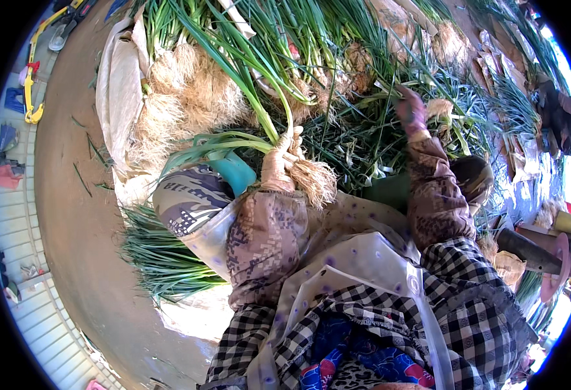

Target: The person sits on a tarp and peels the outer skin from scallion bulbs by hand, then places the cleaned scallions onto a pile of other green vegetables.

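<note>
My left hand (278, 168) is closed round the pale lower ends of a few spring onions (269, 120). Their tan, stringy roots (315, 182) hang out on the right side of the hand, and long green leaves rise away from me. My right hand (412, 112) is stretched out over loose green leaves, fingers apart, and I see nothing held in it. Beneath it spreads a heap of cut and torn leaves (357, 146). Just beyond my left hand lie more spring onions (285, 45), with thick bunches of roots (191, 91) toward me.
A pale cloth sheet (113, 97) edges the pile on the left. Another leafy bunch (172, 253) rests beside my left knee. More onions (516, 104) lie at the far right, near a dark pipe-like piece (529, 250) and a pink disc (557, 266). Brown floor (80, 188) shows left.
</note>
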{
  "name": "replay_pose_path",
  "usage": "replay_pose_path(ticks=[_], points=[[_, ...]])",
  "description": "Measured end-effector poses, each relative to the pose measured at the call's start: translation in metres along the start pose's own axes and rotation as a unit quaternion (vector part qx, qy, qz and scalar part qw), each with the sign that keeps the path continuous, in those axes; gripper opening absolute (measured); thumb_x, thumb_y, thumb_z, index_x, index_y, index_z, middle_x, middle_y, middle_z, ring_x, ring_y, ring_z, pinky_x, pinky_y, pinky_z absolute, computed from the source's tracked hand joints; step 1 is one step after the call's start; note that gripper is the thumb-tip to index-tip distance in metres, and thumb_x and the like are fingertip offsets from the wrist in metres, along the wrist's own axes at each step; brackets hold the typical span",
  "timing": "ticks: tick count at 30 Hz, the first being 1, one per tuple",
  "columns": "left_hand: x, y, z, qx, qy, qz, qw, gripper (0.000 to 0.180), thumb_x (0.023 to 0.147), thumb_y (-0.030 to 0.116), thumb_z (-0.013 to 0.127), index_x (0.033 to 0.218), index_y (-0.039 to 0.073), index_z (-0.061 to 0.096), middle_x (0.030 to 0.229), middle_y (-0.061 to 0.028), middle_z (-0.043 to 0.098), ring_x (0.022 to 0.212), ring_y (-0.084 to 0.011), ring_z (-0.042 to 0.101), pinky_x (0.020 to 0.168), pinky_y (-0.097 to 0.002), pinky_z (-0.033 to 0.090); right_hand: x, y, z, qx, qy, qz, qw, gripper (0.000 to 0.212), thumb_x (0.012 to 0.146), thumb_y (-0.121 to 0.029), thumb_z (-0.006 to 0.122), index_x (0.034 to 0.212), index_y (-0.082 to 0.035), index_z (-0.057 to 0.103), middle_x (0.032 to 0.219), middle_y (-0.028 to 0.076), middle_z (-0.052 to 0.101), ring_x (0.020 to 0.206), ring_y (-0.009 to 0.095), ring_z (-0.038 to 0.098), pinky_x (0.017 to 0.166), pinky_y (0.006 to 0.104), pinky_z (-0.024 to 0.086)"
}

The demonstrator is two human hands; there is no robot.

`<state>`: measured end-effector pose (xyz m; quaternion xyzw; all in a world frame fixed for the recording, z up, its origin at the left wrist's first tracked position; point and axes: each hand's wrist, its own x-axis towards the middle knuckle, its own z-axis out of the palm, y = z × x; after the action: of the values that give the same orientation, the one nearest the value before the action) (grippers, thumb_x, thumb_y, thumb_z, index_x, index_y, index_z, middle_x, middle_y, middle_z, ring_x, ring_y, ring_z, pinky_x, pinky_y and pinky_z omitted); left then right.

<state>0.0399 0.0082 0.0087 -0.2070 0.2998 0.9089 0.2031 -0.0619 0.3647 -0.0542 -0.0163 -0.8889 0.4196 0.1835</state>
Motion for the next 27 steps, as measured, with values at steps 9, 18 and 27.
replay_pose_path(ticks=[9, 18, 27], points=[[-0.004, 0.0, -0.022, 0.067, 0.073, 0.035, 0.994, 0.028, 0.084, 0.023, 0.057, 0.106, 0.005, 0.054, 0.083, -0.0011, 0.053, 0.06, -0.0031, 0.046, 0.044, -0.0106, 0.034, -0.059, -0.231, 0.124, 0.402, -0.418, 0.044, 0.813, 0.031, 0.079, -0.02, 0.063, 0.103, -0.001, 0.057, 0.087, 0.004, 0.061, 0.074, 0.013, 0.056, 0.065, 0.0282, 0.047], [0.005, 0.01, -0.032, 0.006, -0.003, 0.07, 0.998, 0.035, 0.083, 0.023, 0.059, 0.113, 0.006, 0.054, 0.109, -0.0037, 0.057, 0.083, -0.0061, 0.053, 0.061, -0.0172, 0.042, -0.071, -0.233, 0.098, -0.121, -0.387, -0.144, 0.903, 0.014, 0.084, -0.017, 0.05, 0.087, -0.006, 0.058, 0.066, 0.011, 0.058, 0.056, 0.021, 0.054, 0.051, 0.0323, 0.045], [-0.033, 0.066, 0.013, -0.012, 0.062, 0.293, 0.954, 0.026, 0.085, 0.027, 0.054, 0.094, 0.002, 0.053, 0.081, -0.0104, 0.06, 0.081, -0.025, 0.06, 0.072, -0.0385, 0.049, -0.088, -0.106, 0.131, -0.081, -0.429, -0.165, 0.884, 0.013, 0.071, -0.02, 0.055, 0.078, -0.011, 0.062, 0.069, 0.012, 0.06, 0.065, 0.031, 0.058, 0.06, 0.0366, 0.047]])
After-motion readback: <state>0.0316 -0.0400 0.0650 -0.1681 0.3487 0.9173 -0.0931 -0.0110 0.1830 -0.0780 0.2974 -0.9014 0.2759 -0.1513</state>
